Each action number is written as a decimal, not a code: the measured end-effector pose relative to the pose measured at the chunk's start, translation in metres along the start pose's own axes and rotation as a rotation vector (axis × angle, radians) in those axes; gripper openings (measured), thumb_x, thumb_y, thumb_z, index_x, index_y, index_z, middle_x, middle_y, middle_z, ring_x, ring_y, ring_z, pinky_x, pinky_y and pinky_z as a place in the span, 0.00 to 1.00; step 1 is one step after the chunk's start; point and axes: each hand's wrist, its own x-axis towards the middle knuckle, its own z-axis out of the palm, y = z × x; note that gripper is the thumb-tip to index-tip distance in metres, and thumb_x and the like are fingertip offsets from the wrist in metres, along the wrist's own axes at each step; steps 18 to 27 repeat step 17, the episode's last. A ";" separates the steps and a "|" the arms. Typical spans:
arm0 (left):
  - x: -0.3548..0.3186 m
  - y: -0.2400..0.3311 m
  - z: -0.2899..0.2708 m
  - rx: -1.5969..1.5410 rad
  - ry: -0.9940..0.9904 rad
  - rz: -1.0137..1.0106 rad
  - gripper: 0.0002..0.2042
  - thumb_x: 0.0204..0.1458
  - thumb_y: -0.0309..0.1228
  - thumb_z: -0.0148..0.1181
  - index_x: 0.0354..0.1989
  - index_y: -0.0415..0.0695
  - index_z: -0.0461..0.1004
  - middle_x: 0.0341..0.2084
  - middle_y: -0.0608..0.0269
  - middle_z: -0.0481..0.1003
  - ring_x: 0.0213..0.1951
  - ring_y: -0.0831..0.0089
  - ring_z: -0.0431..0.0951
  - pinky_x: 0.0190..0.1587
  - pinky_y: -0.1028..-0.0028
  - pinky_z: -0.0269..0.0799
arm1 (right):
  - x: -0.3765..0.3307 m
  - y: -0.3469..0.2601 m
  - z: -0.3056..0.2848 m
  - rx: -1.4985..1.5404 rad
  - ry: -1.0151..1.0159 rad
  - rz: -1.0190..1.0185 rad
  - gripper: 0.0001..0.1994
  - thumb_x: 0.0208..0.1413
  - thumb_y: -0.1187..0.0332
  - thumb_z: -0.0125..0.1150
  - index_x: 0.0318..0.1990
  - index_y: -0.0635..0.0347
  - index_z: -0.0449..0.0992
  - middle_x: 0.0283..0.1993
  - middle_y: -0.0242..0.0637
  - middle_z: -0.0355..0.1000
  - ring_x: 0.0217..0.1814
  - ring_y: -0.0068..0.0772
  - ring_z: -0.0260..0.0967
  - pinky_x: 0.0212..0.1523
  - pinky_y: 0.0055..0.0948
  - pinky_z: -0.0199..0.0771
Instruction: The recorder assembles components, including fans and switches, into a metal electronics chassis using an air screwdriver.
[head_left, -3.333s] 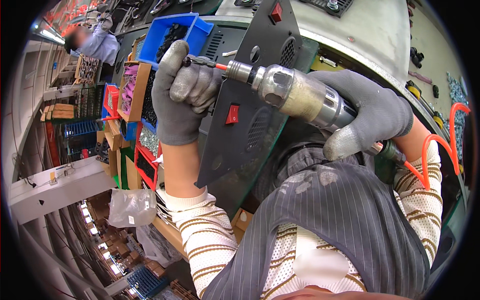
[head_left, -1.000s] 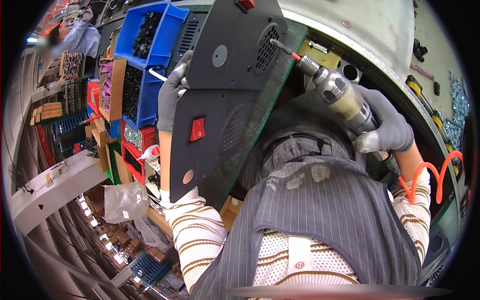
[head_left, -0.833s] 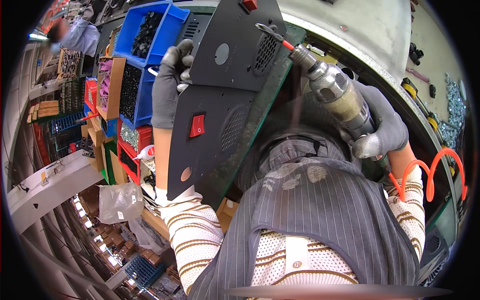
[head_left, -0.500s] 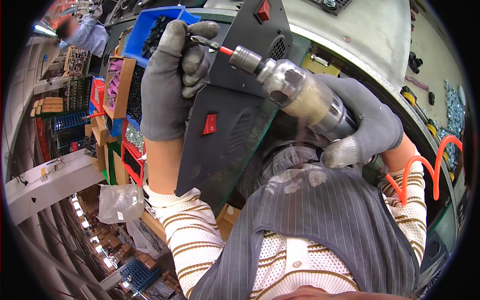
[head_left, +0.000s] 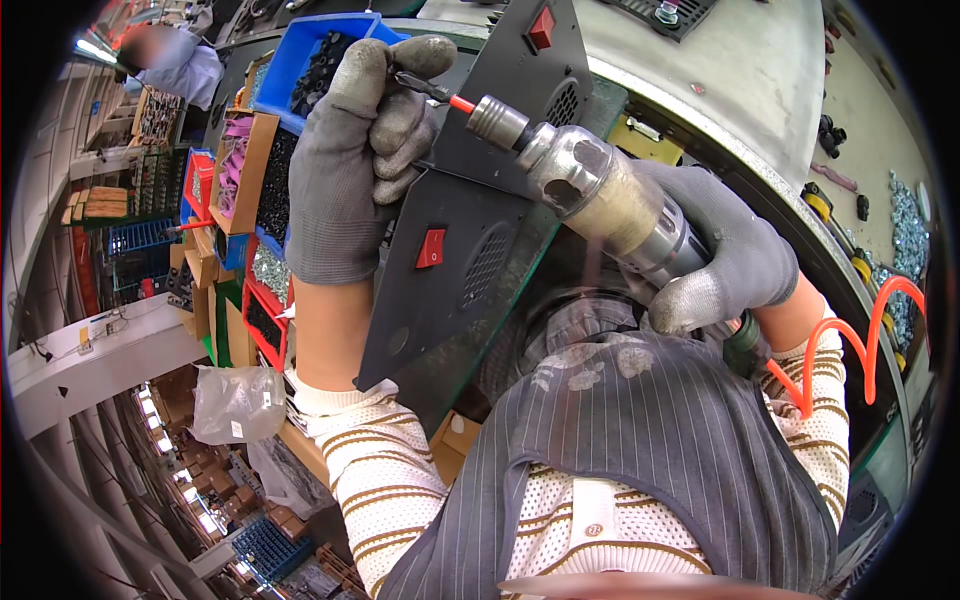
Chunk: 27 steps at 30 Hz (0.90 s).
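1. Since half a second ago, our left hand (head_left: pixel 355 160) has kept its place at the tip of the driver (head_left: pixel 600 195), and the view has come slightly closer; a second ago that hand was lower, gripping the left edge of the black panel (head_left: pixel 470 260), while the driver pointed at the panel's upper vent.
2. Our left hand, in a grey glove, is curled nearly closed, thumb and fingertips pinched around the bit (head_left: pixel 430 92) just ahead of its red collar. Whether a screw sits between the fingertips we cannot tell.
3. Our right hand (head_left: pixel 715 255), also gloved, is wrapped fully around the driver's metal body, which runs up and left from it toward the left hand.
4. The panel stands tilted behind and below both hands, its red switch (head_left: pixel 430 248) just below the left hand. We cannot see what supports it.
5. An orange coiled hose (head_left: pixel 860 330) loops beside the right wrist.
6. Bins of small parts (head_left: pixel 300 60) sit just left of the left hand.
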 end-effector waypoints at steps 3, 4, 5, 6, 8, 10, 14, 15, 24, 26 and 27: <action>-0.002 0.000 -0.004 0.205 0.015 0.087 0.22 0.59 0.46 0.48 0.46 0.35 0.72 0.14 0.77 0.57 0.14 0.90 0.51 0.14 0.86 0.44 | 0.000 0.002 -0.005 0.024 -0.035 0.004 0.37 0.29 0.61 0.73 0.52 0.65 0.68 0.38 0.36 0.71 0.37 0.24 0.68 0.40 0.25 0.70; -0.002 -0.001 -0.007 0.344 -0.018 0.154 0.23 0.59 0.46 0.48 0.48 0.35 0.72 0.14 0.77 0.57 0.14 0.90 0.51 0.15 0.86 0.44 | 0.000 0.002 -0.006 0.032 -0.087 0.019 0.37 0.29 0.62 0.73 0.52 0.65 0.68 0.37 0.36 0.71 0.37 0.24 0.68 0.40 0.25 0.70; -0.002 -0.001 -0.005 0.343 -0.019 0.150 0.23 0.59 0.46 0.48 0.48 0.35 0.72 0.14 0.77 0.57 0.14 0.90 0.51 0.15 0.86 0.44 | -0.001 0.004 -0.006 0.034 -0.086 0.022 0.37 0.29 0.62 0.73 0.52 0.65 0.68 0.37 0.36 0.71 0.37 0.24 0.68 0.40 0.25 0.70; -0.001 0.000 -0.001 0.349 -0.034 0.189 0.24 0.58 0.46 0.48 0.49 0.35 0.72 0.14 0.78 0.56 0.14 0.91 0.51 0.15 0.85 0.44 | -0.002 0.006 -0.005 0.061 -0.068 0.007 0.37 0.28 0.61 0.74 0.52 0.65 0.68 0.38 0.36 0.71 0.37 0.24 0.68 0.40 0.25 0.70; 0.001 -0.001 -0.004 0.300 -0.052 0.209 0.27 0.58 0.49 0.47 0.51 0.34 0.69 0.15 0.79 0.56 0.15 0.91 0.51 0.15 0.86 0.44 | -0.004 0.012 -0.008 0.091 -0.057 0.003 0.38 0.28 0.61 0.74 0.52 0.65 0.68 0.38 0.36 0.71 0.38 0.24 0.68 0.40 0.25 0.70; 0.008 -0.002 -0.017 0.313 0.056 0.248 0.25 0.59 0.47 0.45 0.50 0.36 0.72 0.14 0.79 0.54 0.14 0.91 0.50 0.14 0.84 0.41 | -0.012 0.021 -0.018 0.029 -0.062 -0.017 0.40 0.26 0.59 0.74 0.53 0.66 0.67 0.38 0.36 0.71 0.39 0.24 0.68 0.41 0.25 0.69; 0.007 -0.018 -0.050 0.568 0.063 0.008 0.21 0.59 0.44 0.47 0.50 0.40 0.73 0.15 0.80 0.54 0.15 0.91 0.50 0.17 0.85 0.44 | -0.041 0.033 -0.028 0.044 -0.036 0.102 0.42 0.27 0.56 0.72 0.54 0.70 0.65 0.41 0.37 0.71 0.39 0.25 0.67 0.43 0.25 0.67; 0.005 -0.028 -0.062 0.755 0.019 0.091 0.21 0.57 0.44 0.50 0.50 0.40 0.73 0.17 0.79 0.60 0.17 0.89 0.56 0.21 0.85 0.51 | -0.043 0.047 -0.028 0.007 0.023 0.129 0.45 0.23 0.52 0.74 0.53 0.69 0.66 0.39 0.35 0.70 0.35 0.22 0.66 0.39 0.21 0.66; 0.006 -0.027 -0.035 0.551 -0.112 -0.073 0.26 0.55 0.51 0.52 0.51 0.41 0.73 0.30 0.68 0.74 0.29 0.87 0.69 0.32 0.86 0.65 | -0.046 0.060 -0.037 -0.059 0.029 0.254 0.46 0.24 0.47 0.74 0.53 0.67 0.66 0.41 0.33 0.69 0.37 0.22 0.65 0.40 0.22 0.66; 0.006 -0.027 -0.035 0.551 -0.112 -0.073 0.26 0.55 0.51 0.52 0.51 0.41 0.73 0.30 0.68 0.74 0.29 0.87 0.69 0.32 0.86 0.65 | -0.046 0.060 -0.037 -0.059 0.029 0.254 0.46 0.24 0.47 0.74 0.53 0.67 0.66 0.41 0.33 0.69 0.37 0.22 0.65 0.40 0.22 0.66; 0.006 -0.027 -0.035 0.551 -0.112 -0.073 0.26 0.55 0.51 0.52 0.51 0.41 0.73 0.30 0.68 0.74 0.29 0.87 0.69 0.32 0.86 0.65 | -0.046 0.060 -0.037 -0.059 0.029 0.254 0.46 0.24 0.47 0.74 0.53 0.67 0.66 0.41 0.33 0.69 0.37 0.22 0.65 0.40 0.22 0.66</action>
